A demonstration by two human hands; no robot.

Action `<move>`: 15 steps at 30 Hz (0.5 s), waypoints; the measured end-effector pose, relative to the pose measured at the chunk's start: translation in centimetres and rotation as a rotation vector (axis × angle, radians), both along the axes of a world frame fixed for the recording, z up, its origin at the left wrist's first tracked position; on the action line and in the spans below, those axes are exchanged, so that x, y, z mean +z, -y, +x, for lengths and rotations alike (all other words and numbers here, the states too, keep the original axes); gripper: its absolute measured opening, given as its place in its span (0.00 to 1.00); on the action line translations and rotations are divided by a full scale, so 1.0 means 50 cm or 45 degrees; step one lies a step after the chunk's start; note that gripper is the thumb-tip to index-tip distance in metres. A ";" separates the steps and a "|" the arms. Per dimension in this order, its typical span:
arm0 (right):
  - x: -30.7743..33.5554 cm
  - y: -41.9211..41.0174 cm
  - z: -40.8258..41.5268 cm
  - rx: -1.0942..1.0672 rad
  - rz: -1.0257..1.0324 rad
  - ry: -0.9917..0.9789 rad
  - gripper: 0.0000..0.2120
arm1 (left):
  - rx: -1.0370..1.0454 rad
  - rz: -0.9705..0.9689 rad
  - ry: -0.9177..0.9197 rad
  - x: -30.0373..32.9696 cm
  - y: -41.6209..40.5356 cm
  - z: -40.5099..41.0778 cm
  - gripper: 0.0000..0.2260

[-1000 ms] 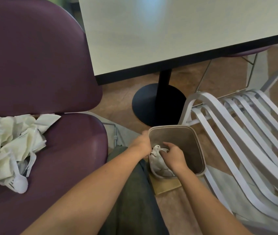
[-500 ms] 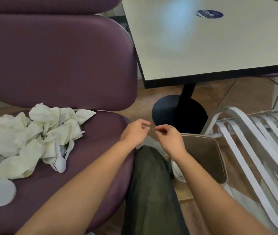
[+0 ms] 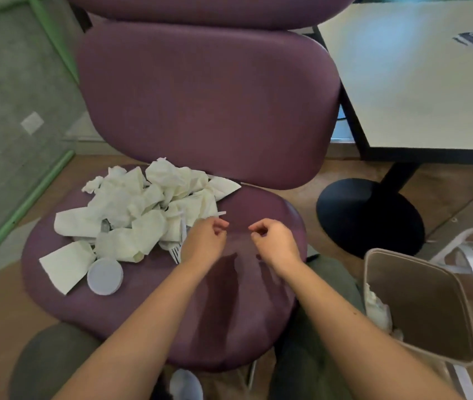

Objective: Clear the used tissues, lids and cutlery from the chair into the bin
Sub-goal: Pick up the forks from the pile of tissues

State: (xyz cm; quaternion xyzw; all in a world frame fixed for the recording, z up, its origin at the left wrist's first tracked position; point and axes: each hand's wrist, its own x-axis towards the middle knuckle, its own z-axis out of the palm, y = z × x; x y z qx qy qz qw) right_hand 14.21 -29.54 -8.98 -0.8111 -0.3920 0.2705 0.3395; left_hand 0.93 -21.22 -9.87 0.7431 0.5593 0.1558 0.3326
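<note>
I see both hands over the chair seat, fingers loosely curled, holding nothing. My left hand hangs just beside the tissues heaped on the seat's left half, with a fork at its wrist. A lid lies on the seat's front left. The bin stands right of the chair, near my right hand.

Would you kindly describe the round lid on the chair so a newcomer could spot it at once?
Find the purple chair seat in the middle of the view, with a heap of crumpled tissues on its left half. At the heap's near edge lies the lid: a flat, smooth, pale disc, the only round thing among wrinkled paper.
</note>
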 end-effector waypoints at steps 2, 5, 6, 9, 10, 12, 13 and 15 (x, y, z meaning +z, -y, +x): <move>-0.012 -0.024 -0.030 0.036 -0.024 -0.030 0.09 | 0.066 0.067 -0.096 -0.019 0.003 -0.055 0.08; -0.026 -0.057 -0.069 0.108 -0.086 -0.050 0.08 | 0.189 0.117 -0.226 -0.037 0.009 -0.117 0.10; -0.029 -0.066 -0.080 0.127 -0.115 -0.043 0.08 | 0.211 0.131 -0.223 -0.041 0.009 -0.129 0.11; -0.044 -0.094 -0.107 0.170 -0.208 0.098 0.10 | 0.210 0.100 -0.148 -0.049 -0.002 -0.150 0.12; -0.047 -0.104 -0.114 0.183 -0.244 0.143 0.12 | 0.204 0.081 -0.137 -0.051 -0.007 -0.154 0.11; -0.054 -0.125 -0.124 0.198 -0.300 0.171 0.16 | 0.222 0.045 -0.091 -0.056 -0.012 -0.161 0.12; -0.059 -0.135 -0.129 0.194 -0.320 0.167 0.17 | 0.241 0.020 -0.053 -0.055 -0.012 -0.163 0.13; -0.070 -0.156 -0.141 0.167 -0.343 0.164 0.19 | 0.265 -0.031 0.008 -0.055 -0.009 -0.167 0.14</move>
